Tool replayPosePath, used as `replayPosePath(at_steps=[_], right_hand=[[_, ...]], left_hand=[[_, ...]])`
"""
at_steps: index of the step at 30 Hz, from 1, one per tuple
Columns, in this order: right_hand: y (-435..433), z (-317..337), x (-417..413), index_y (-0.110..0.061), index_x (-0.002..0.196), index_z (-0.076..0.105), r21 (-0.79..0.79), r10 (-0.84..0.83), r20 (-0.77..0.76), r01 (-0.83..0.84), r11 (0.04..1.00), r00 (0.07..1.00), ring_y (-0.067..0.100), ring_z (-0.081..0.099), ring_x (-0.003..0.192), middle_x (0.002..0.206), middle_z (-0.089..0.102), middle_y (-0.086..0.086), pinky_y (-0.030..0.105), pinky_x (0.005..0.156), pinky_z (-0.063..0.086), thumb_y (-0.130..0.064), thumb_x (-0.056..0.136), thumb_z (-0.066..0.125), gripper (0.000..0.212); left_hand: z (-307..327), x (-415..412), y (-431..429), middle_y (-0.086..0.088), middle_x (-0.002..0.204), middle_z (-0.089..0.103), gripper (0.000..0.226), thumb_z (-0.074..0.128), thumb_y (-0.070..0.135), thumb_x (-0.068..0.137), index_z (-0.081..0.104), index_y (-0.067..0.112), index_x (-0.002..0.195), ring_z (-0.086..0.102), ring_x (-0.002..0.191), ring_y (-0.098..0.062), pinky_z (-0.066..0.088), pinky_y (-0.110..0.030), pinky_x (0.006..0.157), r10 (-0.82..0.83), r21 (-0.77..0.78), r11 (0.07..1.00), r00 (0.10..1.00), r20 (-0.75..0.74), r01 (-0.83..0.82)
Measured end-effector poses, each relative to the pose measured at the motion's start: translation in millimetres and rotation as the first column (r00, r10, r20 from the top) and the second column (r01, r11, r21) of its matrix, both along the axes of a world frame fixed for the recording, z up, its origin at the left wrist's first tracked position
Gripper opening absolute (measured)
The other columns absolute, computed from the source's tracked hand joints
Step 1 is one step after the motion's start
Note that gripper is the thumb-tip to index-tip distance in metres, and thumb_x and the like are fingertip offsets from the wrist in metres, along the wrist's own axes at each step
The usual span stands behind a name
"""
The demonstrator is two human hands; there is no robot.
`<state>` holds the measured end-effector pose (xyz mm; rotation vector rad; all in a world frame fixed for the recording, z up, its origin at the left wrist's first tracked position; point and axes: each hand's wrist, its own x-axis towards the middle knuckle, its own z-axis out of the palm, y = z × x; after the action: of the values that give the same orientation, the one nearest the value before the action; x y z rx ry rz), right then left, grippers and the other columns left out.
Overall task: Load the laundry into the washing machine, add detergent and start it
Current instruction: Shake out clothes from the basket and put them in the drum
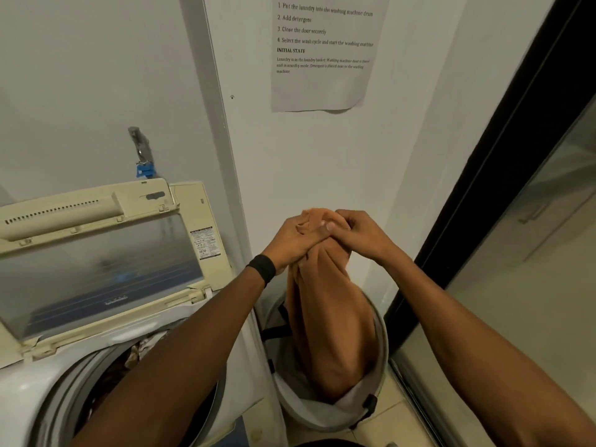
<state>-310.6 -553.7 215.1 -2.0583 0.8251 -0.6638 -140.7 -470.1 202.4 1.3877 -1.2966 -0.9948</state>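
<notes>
"Starting big: what could the washing machine [27, 393] spoil from here?"

"Its lid [96, 269] stands raised at the far side. The drum is open on the near left, with dark clothes lying in it. My guess is that a long piece swung across may drape over the drum's rim and get trapped when the lid comes down."

"And the laundry basket [383, 340]?"

"On the floor, right of the machine and just beside it. It looks soft-walled and light, so a hard pull could tip it or drag it along."

"What would pull it?"

"The orange cloth [325, 317]. Its bunched top is up between the hands, above the basket. The rest hangs straight down, with the lower end inside the basket. If that end catches on one of the black straps at the rim, the basket comes too. Carried low, it could also drop into the gap between machine and basket and wipe the floor."

"Hands?"

"Left hand [295, 240] and right hand [358, 233] meet at the gathered top, touching each other. The fingers of both are curled tight around the fabric, a full hold with nothing loose. The left forearm crosses above the open drum and the right forearm comes in from the near right. There's a black wristband [263, 268] on the left wrist."

"Detergent?"

"Not in view."
</notes>
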Motion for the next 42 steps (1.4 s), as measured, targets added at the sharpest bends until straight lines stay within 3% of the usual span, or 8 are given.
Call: replayPosePath(at_steps=[8,12,15,21,27,32,38,42], right_hand=[[-9.9,-58.5,-47.1,-0.019,0.106,0.078,0.267,0.186,-0.484,-0.058,0.962,0.855,0.014,0.073,0.094,0.103,0.076,-0.004,0.040,0.094,0.059,-0.087,0.075,0.058,0.077],[-25.9,-34.4,-62.1,-0.007,0.072,0.066,0.031,-0.038,-0.257,0.047,0.998,0.966,0.013,0.062,0.064,0.067,0.064,-0.003,0.045,0.068,0.053,-0.074,0.086,0.060,0.069],[-24.9,13.5,-50.3,-0.004,0.064,0.050,-0.086,-0.034,0.012,0.035,0.996,0.999,0.009,0.045,0.058,0.058,0.044,0.003,0.027,0.059,0.039,-0.038,0.100,0.064,0.052],[-14.7,38.7,7.8,-0.005,0.062,0.056,-0.170,0.042,-0.047,-0.050,0.984,0.998,0.010,0.042,0.054,0.054,0.050,0.002,0.029,0.055,0.037,-0.048,0.088,0.062,0.051],[-15.8,7.2,-9.4,-0.016,0.059,0.050,0.054,0.005,-0.157,0.003,0.999,0.988,0.012,0.046,0.055,0.057,0.049,-0.005,0.036,0.061,0.039,-0.077,0.086,0.056,0.067],[-20.0,-47.8,-44.5,-0.018,0.102,0.078,0.279,0.158,-0.455,-0.028,0.960,0.876,0.013,0.075,0.088,0.099,0.078,-0.002,0.038,0.087,0.062,-0.085,0.062,0.074,0.078],[-25.4,40.3,-58.2,-0.017,0.068,0.070,0.037,-0.041,-0.039,0.043,0.998,0.998,0.005,0.059,0.061,0.064,0.064,-0.003,0.022,0.061,0.043,-0.048,0.086,0.079,0.037],[-8.8,72.8,-20.4,-0.023,0.076,0.071,-0.041,0.074,0.046,-0.072,0.997,0.996,-0.002,0.058,0.067,0.068,0.065,-0.017,0.016,0.067,0.043,-0.040,0.100,0.065,0.030]], left_hand=[[17.9,23.8,-3.1,-0.003,0.116,0.072,0.030,0.060,0.045,0.101,0.069,0.021,0.117,0.069,0.109,-0.019,0.056,-0.028,0.091,0.190,-0.024,0.981,0.975,-0.113,-0.194],[14.8,38.2,-3.7,0.006,0.114,0.070,0.027,0.061,0.053,0.097,0.065,0.033,0.114,0.067,0.108,-0.013,0.056,-0.038,0.102,0.304,-0.090,0.947,0.951,-0.064,-0.309],[11.2,40.2,-4.2,0.008,0.120,0.068,0.065,0.069,0.081,0.070,0.061,0.038,0.118,0.066,0.111,-0.010,0.055,-0.035,0.101,0.263,-0.116,0.956,0.963,-0.058,-0.268],[19.5,4.9,-12.4,0.001,0.129,0.068,0.076,0.086,0.061,0.069,0.065,0.022,0.130,0.066,0.119,-0.014,0.053,-0.034,0.105,-0.084,-0.049,0.995,0.996,0.006,0.084],[28.6,23.0,-9.3,-0.007,0.109,0.075,0.023,0.073,0.031,0.096,0.074,0.009,0.105,0.070,0.106,-0.022,0.056,-0.037,0.099,0.110,-0.126,0.986,0.994,-0.024,-0.112],[40.3,42.6,-13.3,-0.004,0.107,0.072,0.015,0.069,0.031,0.099,0.072,0.017,0.103,0.070,0.102,-0.016,0.057,-0.031,0.093,0.220,-0.147,0.959,0.963,-0.155,-0.243],[23.4,57.9,-16.0,0.000,0.109,0.072,0.032,0.070,0.045,0.096,0.071,0.017,0.110,0.069,0.103,-0.013,0.056,-0.038,0.098,0.415,-0.155,0.894,0.907,-0.066,-0.420],[30.1,31.7,-17.3,0.000,0.132,0.066,0.070,0.079,0.070,0.073,0.063,0.032,0.129,0.066,0.121,-0.018,0.056,-0.039,0.102,0.083,-0.112,0.989,0.989,-0.120,-0.097]])
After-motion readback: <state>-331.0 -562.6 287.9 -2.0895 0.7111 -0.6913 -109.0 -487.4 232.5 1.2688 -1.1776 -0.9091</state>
